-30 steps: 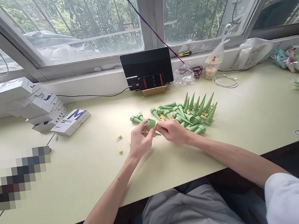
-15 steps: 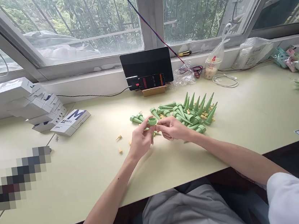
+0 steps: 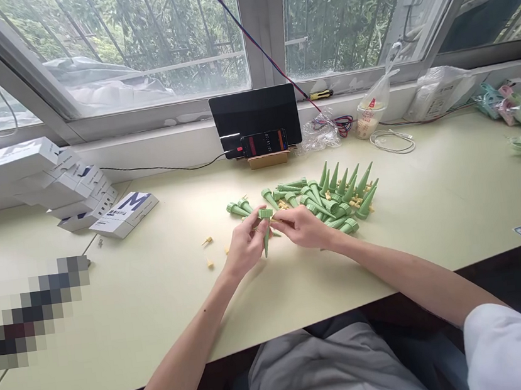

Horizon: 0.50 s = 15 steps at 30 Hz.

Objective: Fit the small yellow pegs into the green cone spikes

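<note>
My left hand (image 3: 242, 244) is closed round a green plastic plant-watering spike (image 3: 265, 213). Its ribbed cap end faces up and its pointed tip hangs down below the fingers. From the right, my right hand (image 3: 306, 226) pinches close under the cap. A sliver of a small yellow piece (image 3: 275, 220) shows at those fingertips, against the spike's side; most of it is hidden. Right behind the hands lies a heap of green spikes (image 3: 333, 206), some standing on their caps, with yellow pieces among them. A few loose yellow pieces (image 3: 207, 240) lie left of my left hand.
Behind the heap, a phone (image 3: 264, 143) leans on a black tablet (image 3: 254, 110) by a cardboard stand. White boxes (image 3: 125, 215) are stacked at left. A bagged cup (image 3: 367, 118), a coiled white cable (image 3: 394, 141) and pastel plastic items (image 3: 510, 104) line the back right.
The spike has tilted in my left hand: its cap opening has turned away and the pointed tip now shows below. The right fingers have shifted slightly at its side.
</note>
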Each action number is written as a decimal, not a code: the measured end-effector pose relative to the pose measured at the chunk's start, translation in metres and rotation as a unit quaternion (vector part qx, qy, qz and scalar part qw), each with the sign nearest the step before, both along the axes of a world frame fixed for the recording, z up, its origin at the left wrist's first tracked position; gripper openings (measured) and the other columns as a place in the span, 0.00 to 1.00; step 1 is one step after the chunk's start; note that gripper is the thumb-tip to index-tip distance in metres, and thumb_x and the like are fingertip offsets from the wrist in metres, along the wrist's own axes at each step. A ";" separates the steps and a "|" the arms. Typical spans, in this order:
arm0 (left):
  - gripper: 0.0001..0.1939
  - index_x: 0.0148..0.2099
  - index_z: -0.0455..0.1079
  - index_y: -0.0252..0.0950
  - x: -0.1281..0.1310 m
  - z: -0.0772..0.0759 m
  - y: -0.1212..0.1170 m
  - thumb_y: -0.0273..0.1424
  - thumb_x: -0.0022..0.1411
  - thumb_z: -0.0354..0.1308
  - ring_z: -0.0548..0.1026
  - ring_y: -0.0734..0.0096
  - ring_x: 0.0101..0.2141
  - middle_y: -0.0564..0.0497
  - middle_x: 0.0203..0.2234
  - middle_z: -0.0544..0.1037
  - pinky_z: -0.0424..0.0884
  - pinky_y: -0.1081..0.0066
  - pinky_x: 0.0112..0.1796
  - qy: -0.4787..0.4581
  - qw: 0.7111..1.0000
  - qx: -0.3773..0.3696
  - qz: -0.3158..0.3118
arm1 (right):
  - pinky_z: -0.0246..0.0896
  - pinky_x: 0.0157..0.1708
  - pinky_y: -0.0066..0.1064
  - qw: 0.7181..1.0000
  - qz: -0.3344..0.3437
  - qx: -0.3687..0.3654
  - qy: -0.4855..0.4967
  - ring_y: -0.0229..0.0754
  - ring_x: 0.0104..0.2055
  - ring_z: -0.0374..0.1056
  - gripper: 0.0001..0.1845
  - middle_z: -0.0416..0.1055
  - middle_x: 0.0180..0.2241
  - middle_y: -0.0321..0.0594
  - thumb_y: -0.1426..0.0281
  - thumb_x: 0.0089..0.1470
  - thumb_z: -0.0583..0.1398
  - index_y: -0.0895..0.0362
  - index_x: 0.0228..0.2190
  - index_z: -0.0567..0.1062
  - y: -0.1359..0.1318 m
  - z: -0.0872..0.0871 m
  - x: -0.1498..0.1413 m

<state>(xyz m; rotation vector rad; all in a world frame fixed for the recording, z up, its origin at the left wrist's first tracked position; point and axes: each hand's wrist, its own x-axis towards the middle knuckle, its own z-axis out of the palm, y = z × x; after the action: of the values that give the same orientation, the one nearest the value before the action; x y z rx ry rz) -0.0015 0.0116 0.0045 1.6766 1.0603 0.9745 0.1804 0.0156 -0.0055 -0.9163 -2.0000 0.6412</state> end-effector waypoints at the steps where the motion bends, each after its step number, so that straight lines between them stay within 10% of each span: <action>1: 0.29 0.61 0.67 0.33 0.000 0.001 0.000 0.46 0.66 0.54 0.70 0.74 0.22 0.55 0.21 0.69 0.70 0.75 0.21 -0.005 1.000 -0.005 0.001 | 0.44 0.24 0.27 1.000 0.000 0.008 -0.010 0.32 0.21 0.46 0.19 0.49 0.18 0.28 0.69 0.63 0.54 0.57 0.20 0.61 0.001 0.000 0.001; 9: 0.29 0.60 0.68 0.34 0.002 0.006 -0.004 0.47 0.65 0.55 0.69 0.74 0.20 0.54 0.21 0.70 0.70 0.74 0.21 -0.006 1.000 -0.012 0.009 | 0.46 0.24 0.27 1.000 0.004 0.015 -0.016 0.33 0.21 0.47 0.18 0.53 0.18 0.29 0.69 0.62 0.54 0.56 0.21 0.60 0.001 0.001 0.002; 15: 0.29 0.63 0.66 0.35 0.001 0.001 -0.002 0.45 0.66 0.54 0.69 0.75 0.23 0.52 0.26 0.74 0.67 0.76 0.22 0.006 1.000 0.014 0.002 | 0.50 0.17 0.26 0.963 0.081 -0.228 0.123 0.32 0.14 0.52 0.17 0.55 0.12 0.27 0.60 0.61 0.57 0.58 0.25 0.70 -0.002 0.010 0.001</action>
<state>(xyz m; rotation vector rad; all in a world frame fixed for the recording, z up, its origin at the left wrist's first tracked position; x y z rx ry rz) -0.0009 0.0098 0.0055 1.7059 1.0623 0.9884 0.1809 0.0131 0.0047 -0.8867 -1.7433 1.2820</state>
